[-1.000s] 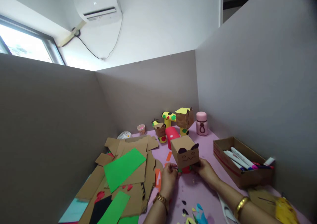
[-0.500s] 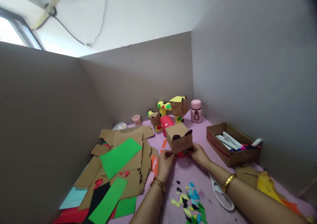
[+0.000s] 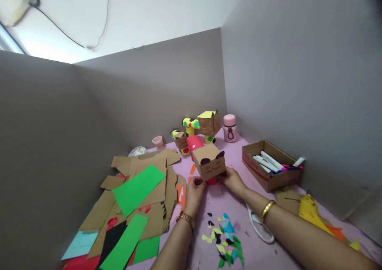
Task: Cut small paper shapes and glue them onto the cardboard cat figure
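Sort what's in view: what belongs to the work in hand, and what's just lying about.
Work in hand:
box-headed figure, between left hand and right hand
likely supplies: paper scraps, green sheets, markers

Apparently just lying about:
pink flask
small cup

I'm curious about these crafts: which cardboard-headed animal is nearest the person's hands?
The red-bodied animal, with the left hand and right hand at its front; the large yellow animal and small yellow animal stand farther back.
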### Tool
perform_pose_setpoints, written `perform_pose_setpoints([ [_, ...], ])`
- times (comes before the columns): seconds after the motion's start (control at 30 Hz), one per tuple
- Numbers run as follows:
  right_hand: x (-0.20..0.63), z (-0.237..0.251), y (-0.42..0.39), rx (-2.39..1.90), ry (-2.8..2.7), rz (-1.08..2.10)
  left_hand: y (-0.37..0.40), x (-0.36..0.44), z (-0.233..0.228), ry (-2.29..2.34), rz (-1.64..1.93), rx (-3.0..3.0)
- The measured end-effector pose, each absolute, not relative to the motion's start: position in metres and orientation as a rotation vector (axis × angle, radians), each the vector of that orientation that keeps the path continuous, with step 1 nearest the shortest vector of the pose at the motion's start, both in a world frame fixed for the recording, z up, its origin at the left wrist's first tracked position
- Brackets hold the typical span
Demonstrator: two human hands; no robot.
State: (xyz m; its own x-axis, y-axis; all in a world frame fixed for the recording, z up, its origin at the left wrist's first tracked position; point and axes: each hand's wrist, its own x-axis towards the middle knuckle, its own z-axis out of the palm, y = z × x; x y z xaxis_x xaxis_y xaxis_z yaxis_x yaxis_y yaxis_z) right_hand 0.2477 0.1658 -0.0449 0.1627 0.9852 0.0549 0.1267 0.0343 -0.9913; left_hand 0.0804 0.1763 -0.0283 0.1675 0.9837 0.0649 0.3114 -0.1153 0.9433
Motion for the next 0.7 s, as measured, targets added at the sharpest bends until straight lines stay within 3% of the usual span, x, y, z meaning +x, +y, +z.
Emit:
perform_pose_setpoints([
  [0.43,0.246,-0.036,0.16,-1.346,-1.191,1.043,0.177,0.082,-0.033,1.299,0.953,1.523],
  [0.7,0.26,-0.015,0.14,-1.414,-1.152,1.125,0.154,0.064,-0.011,1.212,0.926,1.478],
])
